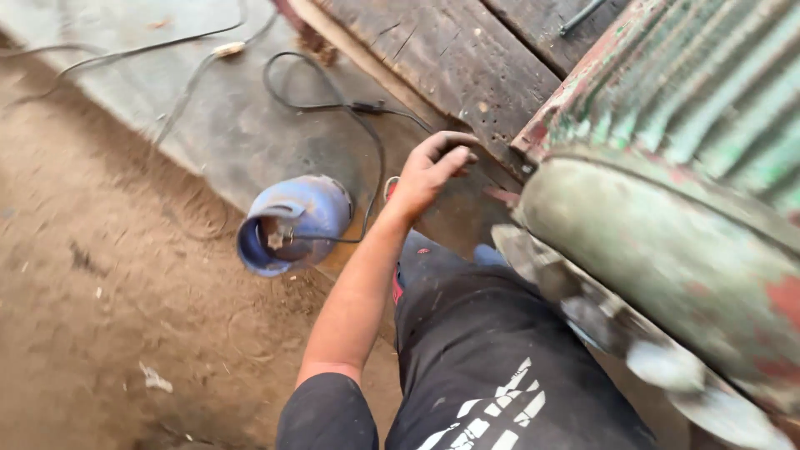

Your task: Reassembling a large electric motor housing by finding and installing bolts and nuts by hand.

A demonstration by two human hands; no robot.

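The left hand (432, 171) is stretched forward, fingers curled loosely, gripping nothing that can be seen. It sits above the dark wooden planks (450, 67), close to the rusted lower corner of the big green finned machine housing (692, 167). Whether the fingertips touch the plank edge cannot be told. The right hand is not in view.

Judged step: a reach toward the corner of the housing, contact not yet made. The next move calls for a firm purchase at that corner, with care for the black cable (367, 158) running just beside the wrist.

Containers: a small blue gas cylinder (292, 223) lies on its side on the dirt floor (100, 292), left of the forearm, its collar end facing the camera. Contents cannot be seen. The cable passes across its top.
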